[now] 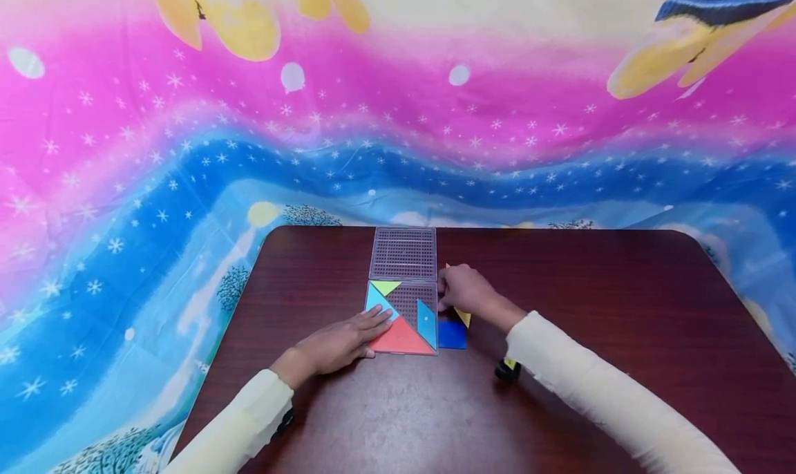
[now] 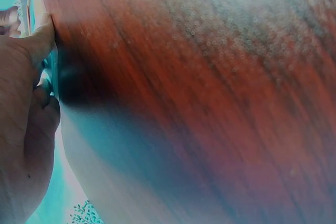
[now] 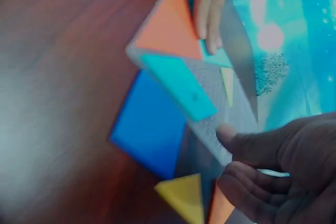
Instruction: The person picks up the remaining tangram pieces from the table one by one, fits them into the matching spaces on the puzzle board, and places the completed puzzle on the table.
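Note:
A hinged plastic tangram case lies opened flat; its near tray holds a red triangle, a light blue triangle, a lime triangle and a light blue parallelogram. My left hand rests on the tray's left side, fingers extended over the light blue and red triangles. By the tray's right edge, my right hand hovers with thumb and bent fingers apart, nothing seen between them. Below it lie a dark blue square, a yellow triangle and a partly hidden orange piece.
The case's gridded lid lies beyond the tray, near the back edge of the dark wooden table. A patterned cloth hangs right behind the table. A black device sits under the right wrist.

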Available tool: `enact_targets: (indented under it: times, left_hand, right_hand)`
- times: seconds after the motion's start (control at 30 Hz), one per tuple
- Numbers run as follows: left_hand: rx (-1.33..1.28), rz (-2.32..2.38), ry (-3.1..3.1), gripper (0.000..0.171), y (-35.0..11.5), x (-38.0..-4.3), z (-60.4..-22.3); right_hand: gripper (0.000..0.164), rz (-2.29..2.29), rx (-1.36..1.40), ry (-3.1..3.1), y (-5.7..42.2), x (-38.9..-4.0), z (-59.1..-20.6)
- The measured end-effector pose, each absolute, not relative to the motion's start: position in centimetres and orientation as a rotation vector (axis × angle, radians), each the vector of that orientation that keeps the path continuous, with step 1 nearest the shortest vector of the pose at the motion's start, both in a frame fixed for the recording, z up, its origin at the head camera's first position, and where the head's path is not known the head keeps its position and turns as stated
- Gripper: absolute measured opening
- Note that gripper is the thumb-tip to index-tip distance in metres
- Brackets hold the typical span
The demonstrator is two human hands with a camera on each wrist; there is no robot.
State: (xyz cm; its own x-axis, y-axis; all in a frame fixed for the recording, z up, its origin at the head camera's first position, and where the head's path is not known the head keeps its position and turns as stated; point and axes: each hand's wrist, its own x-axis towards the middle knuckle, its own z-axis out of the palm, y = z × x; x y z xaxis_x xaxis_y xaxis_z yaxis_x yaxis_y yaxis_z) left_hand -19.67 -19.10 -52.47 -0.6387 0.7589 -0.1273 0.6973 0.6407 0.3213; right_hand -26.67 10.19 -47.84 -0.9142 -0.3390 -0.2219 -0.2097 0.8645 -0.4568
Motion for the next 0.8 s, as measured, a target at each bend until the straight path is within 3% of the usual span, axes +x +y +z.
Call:
enact_targets:
  times: [0.43, 0.8]
  left_hand:
    - [1.098, 0.372, 2.580, 0.065, -19.0, -19.6, -52.2]
    - [1.063, 0.400, 2.578, 0.065, -18.9, -19.6, -52.3]
  right_hand:
    - [0.043, -0.430, -0.836, 2.825, 12.4, -21.1, -50.4]
    - [0.052, -0.413, -0.737, 2.884, 11.0, -20.6, -50.3]
